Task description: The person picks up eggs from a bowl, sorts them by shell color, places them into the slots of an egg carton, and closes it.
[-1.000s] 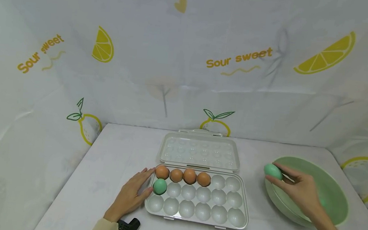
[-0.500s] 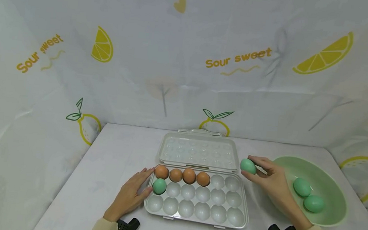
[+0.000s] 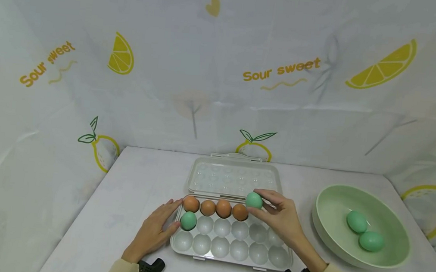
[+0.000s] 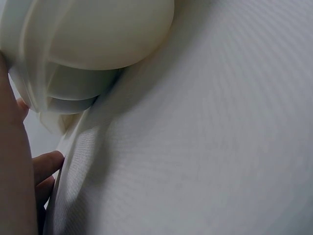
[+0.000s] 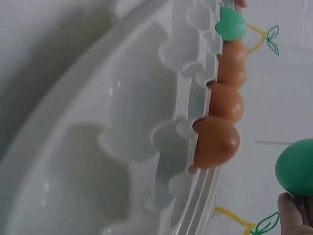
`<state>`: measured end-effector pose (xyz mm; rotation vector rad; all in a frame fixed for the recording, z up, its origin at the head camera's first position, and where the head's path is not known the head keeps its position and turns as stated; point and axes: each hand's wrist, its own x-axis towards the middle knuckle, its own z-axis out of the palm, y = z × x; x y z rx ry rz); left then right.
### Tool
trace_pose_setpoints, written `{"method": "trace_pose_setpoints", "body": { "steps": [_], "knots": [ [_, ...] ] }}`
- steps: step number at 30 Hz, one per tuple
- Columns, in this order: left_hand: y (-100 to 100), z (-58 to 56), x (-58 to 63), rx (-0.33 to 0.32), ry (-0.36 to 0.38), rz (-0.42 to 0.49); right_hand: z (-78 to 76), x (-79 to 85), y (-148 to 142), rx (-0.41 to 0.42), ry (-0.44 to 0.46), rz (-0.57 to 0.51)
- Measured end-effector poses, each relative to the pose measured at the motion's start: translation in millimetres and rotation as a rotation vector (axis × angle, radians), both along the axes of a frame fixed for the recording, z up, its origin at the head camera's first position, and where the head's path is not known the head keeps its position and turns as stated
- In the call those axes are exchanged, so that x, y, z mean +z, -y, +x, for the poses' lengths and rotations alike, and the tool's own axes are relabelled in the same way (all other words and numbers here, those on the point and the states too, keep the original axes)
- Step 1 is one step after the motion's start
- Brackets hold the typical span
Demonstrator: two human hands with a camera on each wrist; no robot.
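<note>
My right hand [image 3: 279,215] pinches a green egg [image 3: 254,200] between thumb and fingers, above the back row of the egg tray [image 3: 230,261]. In the right wrist view that green egg [image 5: 296,167] shows at the right edge, apart from the tray. Several brown eggs [image 3: 223,208] fill the left part of the tray's back row. Another green egg [image 3: 188,220] sits at the left end of the middle row. My left hand [image 3: 154,228] rests with extended fingers along the tray's left side. The left wrist view shows the tray's rounded underside [image 4: 107,34] beside the fingers.
A pale green bowl [image 3: 321,223] on the right holds two green eggs [image 3: 365,231]. The tray's clear lid [image 3: 236,178] lies folded back behind it. Behind the table hangs a white sheet [image 3: 158,109] with lemon prints.
My right hand has carried the green egg leftward from the bowl to above the tray's back row. The two eggs in the bowl have come into sight. My left hand stays in place.
</note>
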<state>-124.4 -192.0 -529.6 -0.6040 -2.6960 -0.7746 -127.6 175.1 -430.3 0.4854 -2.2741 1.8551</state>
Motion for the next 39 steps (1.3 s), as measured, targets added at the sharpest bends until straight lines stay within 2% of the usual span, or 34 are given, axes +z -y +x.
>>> {"method": "trace_pose_setpoints", "body": {
  "steps": [9,15,20,28,39],
  "knots": [
    [-0.7,0.5,0.3,0.018,0.03,-0.004,7.9,-11.4,47.9,0.086,0.071,-0.13],
    [0.9,0.9,-1.4,0.023,0.035,-0.006,12.4,-20.2,81.3,0.121,0.079,-0.186],
    [1.1,1.1,-2.0,0.022,0.039,-0.001,15.8,-29.9,100.7,0.13,0.045,-0.153],
    [1.2,0.3,-1.8,0.014,0.025,-0.002,19.9,-45.7,114.4,0.124,0.128,-0.146],
    [0.6,-0.7,0.0,0.0,0.015,-0.006,20.8,-55.5,118.6,0.061,0.148,-0.029]
  ]
}}
